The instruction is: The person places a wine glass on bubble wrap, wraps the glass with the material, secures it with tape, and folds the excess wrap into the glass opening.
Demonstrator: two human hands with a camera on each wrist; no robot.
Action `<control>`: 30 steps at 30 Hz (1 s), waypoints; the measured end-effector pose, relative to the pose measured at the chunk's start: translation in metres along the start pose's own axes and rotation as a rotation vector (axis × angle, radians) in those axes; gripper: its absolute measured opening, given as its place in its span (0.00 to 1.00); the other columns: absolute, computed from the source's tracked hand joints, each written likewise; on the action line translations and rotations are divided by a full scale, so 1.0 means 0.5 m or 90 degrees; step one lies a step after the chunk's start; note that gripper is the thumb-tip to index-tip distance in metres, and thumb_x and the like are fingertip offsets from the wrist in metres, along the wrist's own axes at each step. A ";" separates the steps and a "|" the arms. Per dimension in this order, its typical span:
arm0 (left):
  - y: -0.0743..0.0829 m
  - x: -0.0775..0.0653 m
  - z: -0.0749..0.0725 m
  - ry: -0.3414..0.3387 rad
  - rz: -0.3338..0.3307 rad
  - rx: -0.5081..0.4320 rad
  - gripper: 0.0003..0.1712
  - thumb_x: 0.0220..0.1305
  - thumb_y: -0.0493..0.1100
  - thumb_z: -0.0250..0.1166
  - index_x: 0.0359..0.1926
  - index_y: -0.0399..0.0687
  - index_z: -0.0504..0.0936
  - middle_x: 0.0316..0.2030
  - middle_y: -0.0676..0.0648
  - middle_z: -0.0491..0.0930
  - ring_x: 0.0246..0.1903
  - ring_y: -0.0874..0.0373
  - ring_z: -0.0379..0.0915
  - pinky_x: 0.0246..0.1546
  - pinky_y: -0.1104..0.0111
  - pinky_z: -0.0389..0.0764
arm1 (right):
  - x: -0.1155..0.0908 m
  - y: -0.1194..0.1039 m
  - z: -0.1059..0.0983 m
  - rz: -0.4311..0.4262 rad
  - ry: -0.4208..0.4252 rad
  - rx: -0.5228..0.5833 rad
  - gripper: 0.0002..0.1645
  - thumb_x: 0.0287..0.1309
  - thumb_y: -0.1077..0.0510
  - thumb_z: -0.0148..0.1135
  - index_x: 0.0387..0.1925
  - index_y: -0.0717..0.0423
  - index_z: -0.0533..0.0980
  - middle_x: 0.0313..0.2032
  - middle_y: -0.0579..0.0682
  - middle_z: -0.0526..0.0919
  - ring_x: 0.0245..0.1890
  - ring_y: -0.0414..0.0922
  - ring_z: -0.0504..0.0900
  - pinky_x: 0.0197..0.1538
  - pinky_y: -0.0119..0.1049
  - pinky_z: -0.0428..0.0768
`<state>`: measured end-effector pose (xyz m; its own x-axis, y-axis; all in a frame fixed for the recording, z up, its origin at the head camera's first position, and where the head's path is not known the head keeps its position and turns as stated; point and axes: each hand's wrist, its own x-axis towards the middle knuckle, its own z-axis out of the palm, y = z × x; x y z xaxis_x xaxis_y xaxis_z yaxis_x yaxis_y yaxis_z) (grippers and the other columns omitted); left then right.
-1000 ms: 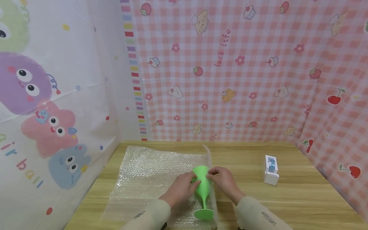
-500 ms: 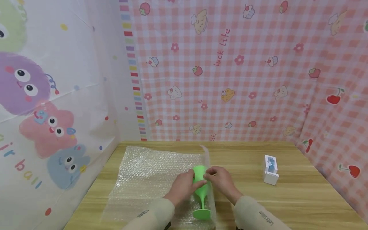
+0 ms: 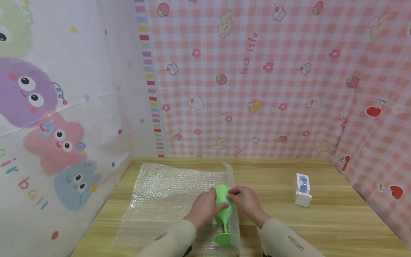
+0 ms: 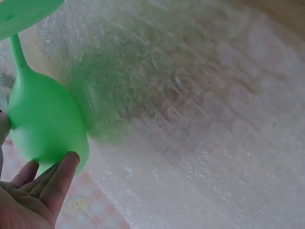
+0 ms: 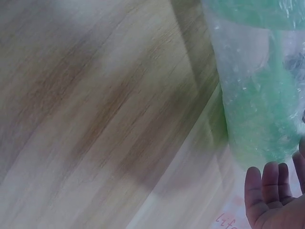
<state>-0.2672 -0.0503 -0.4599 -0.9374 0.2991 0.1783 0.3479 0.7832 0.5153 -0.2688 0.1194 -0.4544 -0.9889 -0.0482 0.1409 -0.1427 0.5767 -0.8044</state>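
A bright green plastic goblet (image 3: 222, 194) lies on a sheet of bubble wrap (image 3: 170, 189), its bowl pointing away and its round foot toward me. My left hand (image 3: 204, 207) holds the bowl from the left, thumb across it; the left wrist view shows fingertips (image 4: 70, 160) against the bare green side (image 4: 45, 114). On the other side, my right hand (image 3: 246, 200) pinches the wrap's right edge, which is folded up over the goblet's right side. Through that clear layer the green shows in the right wrist view, with the right fingers (image 5: 270, 183) at its end.
The wrap spreads left over the wood-grain table (image 3: 269, 171). To the right stands a small white holder with a blue piece inside (image 3: 302, 190), resembling a tape dispenser. A pink checked cloth (image 3: 257, 85) hangs behind, and a white cartoon-print cloth (image 3: 106, 117) hangs at left.
My right hand has shifted slightly left, bringing the wrap edge further over the goblet. The goblet has moved a little left. My left hand has moved right, its thumb reaching further across the bowl.
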 end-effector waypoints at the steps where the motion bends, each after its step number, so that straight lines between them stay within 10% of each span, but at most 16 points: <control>1: -0.001 0.000 -0.001 0.000 0.002 -0.004 0.26 0.59 0.58 0.72 0.38 0.42 0.72 0.22 0.53 0.71 0.21 0.60 0.66 0.20 0.68 0.69 | 0.000 0.000 0.000 -0.011 0.000 -0.004 0.06 0.57 0.63 0.68 0.37 0.59 0.84 0.37 0.50 0.86 0.36 0.44 0.81 0.39 0.42 0.80; 17: -0.013 -0.001 -0.005 -0.014 -0.027 -0.066 0.34 0.59 0.54 0.72 0.54 0.32 0.73 0.36 0.39 0.81 0.33 0.53 0.76 0.31 0.62 0.78 | 0.003 0.023 -0.013 -0.180 -0.058 -0.086 0.13 0.55 0.68 0.67 0.43 0.60 0.84 0.48 0.55 0.79 0.48 0.57 0.79 0.51 0.56 0.78; 30: -0.029 -0.002 -0.003 -0.034 -0.030 -0.093 0.36 0.66 0.59 0.63 0.54 0.29 0.71 0.30 0.44 0.77 0.27 0.57 0.71 0.27 0.64 0.75 | 0.009 0.015 -0.007 -0.165 -0.106 -0.104 0.15 0.61 0.58 0.68 0.49 0.57 0.83 0.52 0.54 0.77 0.56 0.58 0.75 0.57 0.58 0.74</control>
<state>-0.2715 -0.0630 -0.4661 -0.9495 0.2947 0.1081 0.2934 0.7109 0.6392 -0.2742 0.1262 -0.4577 -0.9157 -0.3349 0.2222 -0.3952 0.6496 -0.6495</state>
